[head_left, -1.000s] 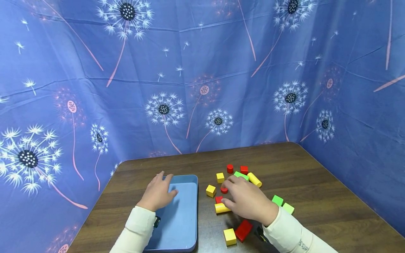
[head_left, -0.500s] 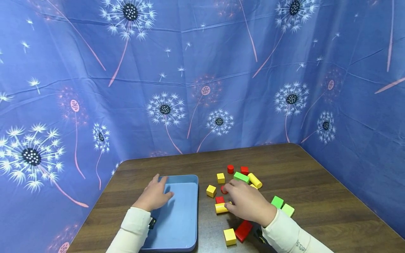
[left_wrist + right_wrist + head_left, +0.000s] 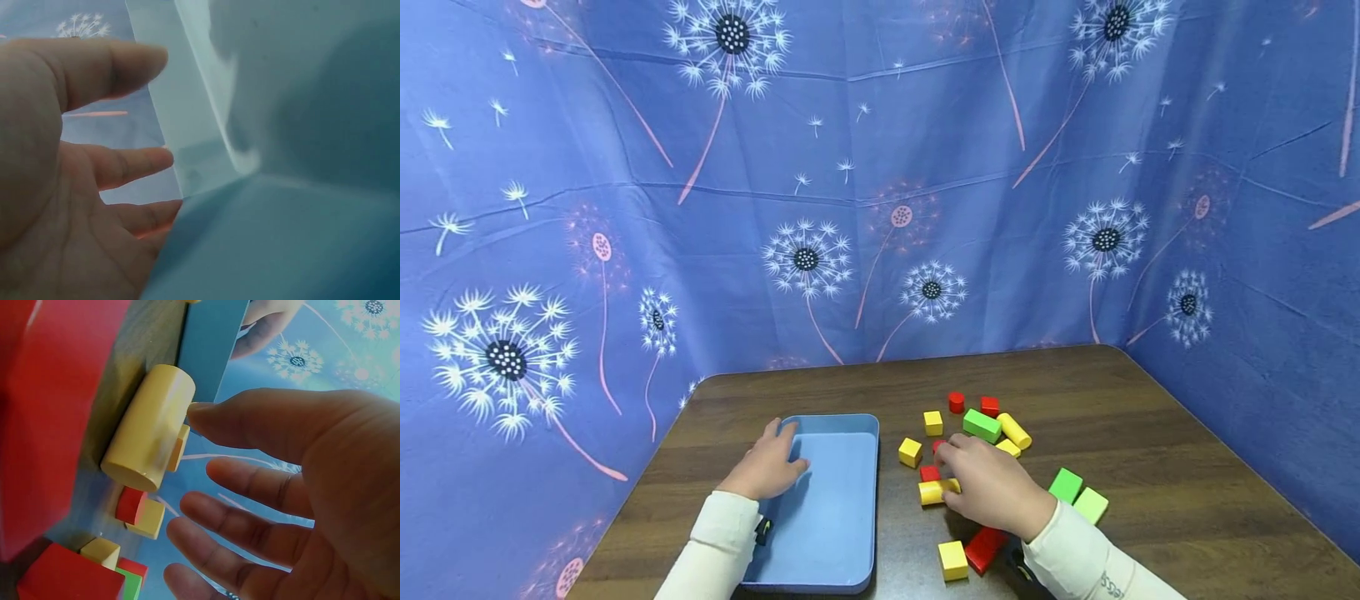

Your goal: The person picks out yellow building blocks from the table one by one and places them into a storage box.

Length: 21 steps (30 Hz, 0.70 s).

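Observation:
My left hand (image 3: 765, 463) is over the far left part of a blue plastic tray (image 3: 876, 500), fingers spread, holding nothing. In the left wrist view its fingers (image 3: 134, 164) are relaxed beside the tray wall (image 3: 187, 125). My right hand (image 3: 1000, 483) hovers above scattered toy blocks. A yellow cylinder block (image 3: 150, 428) lies just by its thumb (image 3: 250, 419); whether they touch I cannot tell. Its other fingers are loosely bent around nothing. Near this hand are a red cube (image 3: 929, 473), a yellow cube (image 3: 910, 452) and a partly covered red rectangular block (image 3: 985, 548).
Farther back lie a green block (image 3: 982, 426), another yellow cylinder (image 3: 1015, 432), a red cylinder (image 3: 956, 402) and a yellow cube (image 3: 933, 422). Two green blocks (image 3: 1066, 486) sit right of my right hand. A yellow cube (image 3: 952, 561) is nearer me. A dandelion-print curtain (image 3: 880, 167) surrounds the wooden table (image 3: 1180, 500).
My left hand has shifted left relative to the tray. My right hand has drawn back slightly, uncovering a yellow block behind it. The head view has turned a little left.

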Available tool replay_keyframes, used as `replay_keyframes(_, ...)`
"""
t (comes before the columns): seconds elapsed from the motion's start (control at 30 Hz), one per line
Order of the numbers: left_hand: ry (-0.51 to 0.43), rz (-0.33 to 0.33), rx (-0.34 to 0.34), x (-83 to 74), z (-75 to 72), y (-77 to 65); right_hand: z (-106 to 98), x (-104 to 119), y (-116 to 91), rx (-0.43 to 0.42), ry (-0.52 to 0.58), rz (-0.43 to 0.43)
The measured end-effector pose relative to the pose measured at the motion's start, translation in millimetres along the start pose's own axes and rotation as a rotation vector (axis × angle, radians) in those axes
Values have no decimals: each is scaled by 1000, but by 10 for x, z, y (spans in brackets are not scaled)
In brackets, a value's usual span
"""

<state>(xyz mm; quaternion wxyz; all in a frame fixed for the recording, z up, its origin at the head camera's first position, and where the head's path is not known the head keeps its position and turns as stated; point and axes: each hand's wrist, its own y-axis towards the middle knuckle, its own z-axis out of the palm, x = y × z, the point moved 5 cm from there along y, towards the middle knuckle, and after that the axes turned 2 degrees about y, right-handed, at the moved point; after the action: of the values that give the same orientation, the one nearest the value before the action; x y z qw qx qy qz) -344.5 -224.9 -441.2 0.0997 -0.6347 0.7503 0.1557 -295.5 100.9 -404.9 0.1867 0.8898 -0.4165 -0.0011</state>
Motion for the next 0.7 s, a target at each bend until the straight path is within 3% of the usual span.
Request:
replay_keyframes(0.2,-32,3,8,48,20,-1,52,4,6,-6,-14,-15)
replay_keyframes(0.43,40,25,-32,68,43,9,107,4,5,-28,-11,-43)
replay_keyframes(0.7,39,-23,-49,42,40,8,163,29,10,-9,-15,-53)
